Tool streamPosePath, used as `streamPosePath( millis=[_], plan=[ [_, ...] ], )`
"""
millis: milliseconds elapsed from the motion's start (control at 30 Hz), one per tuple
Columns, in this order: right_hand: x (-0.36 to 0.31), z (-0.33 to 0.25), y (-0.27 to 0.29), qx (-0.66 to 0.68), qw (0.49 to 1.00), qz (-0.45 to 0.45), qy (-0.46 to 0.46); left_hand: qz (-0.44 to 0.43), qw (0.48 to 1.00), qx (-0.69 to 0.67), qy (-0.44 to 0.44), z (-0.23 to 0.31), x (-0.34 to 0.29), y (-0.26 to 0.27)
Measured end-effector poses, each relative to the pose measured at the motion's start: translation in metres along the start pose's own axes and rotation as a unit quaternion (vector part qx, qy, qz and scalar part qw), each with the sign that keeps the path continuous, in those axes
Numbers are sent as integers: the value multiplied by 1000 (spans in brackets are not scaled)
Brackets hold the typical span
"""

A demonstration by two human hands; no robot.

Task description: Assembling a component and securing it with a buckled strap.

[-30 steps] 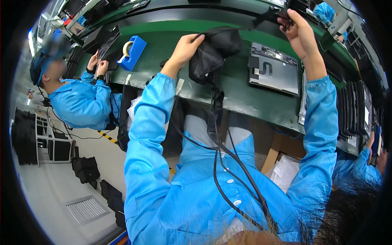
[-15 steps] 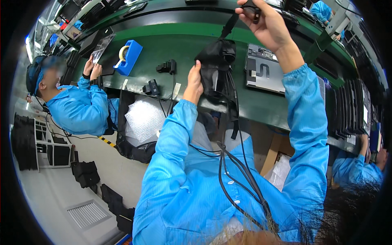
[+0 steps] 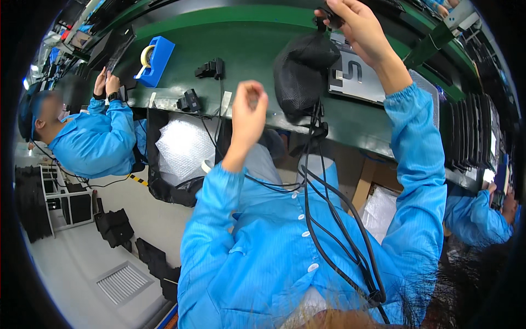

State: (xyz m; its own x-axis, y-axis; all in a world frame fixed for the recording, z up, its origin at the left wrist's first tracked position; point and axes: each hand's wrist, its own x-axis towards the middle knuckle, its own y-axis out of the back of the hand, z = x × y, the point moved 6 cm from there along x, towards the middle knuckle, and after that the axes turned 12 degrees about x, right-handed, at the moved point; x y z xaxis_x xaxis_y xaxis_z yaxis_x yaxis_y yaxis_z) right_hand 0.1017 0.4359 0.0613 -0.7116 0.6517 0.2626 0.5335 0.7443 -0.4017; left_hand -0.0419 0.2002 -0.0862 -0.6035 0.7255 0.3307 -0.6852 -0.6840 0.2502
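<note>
Fingers of our left hand (image 3: pixel 248 116) curl loosely at twelve o'clock, apart from the thumb; those of our right hand (image 3: pixel 360 35) clamp a small dark piece (image 3: pixel 331 18) at one. From the left, we have a blue tape holder (image 3: pixel 160 61) between ten and eleven, black gadgets (image 3: pixel 212 68) near eleven, then our black bag (image 3: pixel 303 77) toward one, just below the right hand, partly in front of a silver panel (image 3: pixel 361 85).
</note>
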Motion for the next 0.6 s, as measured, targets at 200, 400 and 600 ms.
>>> streamPosePath(
  millis=[200,400,600],
  plan=[
    [-40,13,42,-156,987,13,42,-287,944,121,114,27,-88,-33],
    [-55,5,48,-94,996,3,12,-162,902,335,-220,80,-63,-80],
    [-64,2,74,-49,998,44,-3,-310,809,451,-216,67,-56,-119]
  ],
)
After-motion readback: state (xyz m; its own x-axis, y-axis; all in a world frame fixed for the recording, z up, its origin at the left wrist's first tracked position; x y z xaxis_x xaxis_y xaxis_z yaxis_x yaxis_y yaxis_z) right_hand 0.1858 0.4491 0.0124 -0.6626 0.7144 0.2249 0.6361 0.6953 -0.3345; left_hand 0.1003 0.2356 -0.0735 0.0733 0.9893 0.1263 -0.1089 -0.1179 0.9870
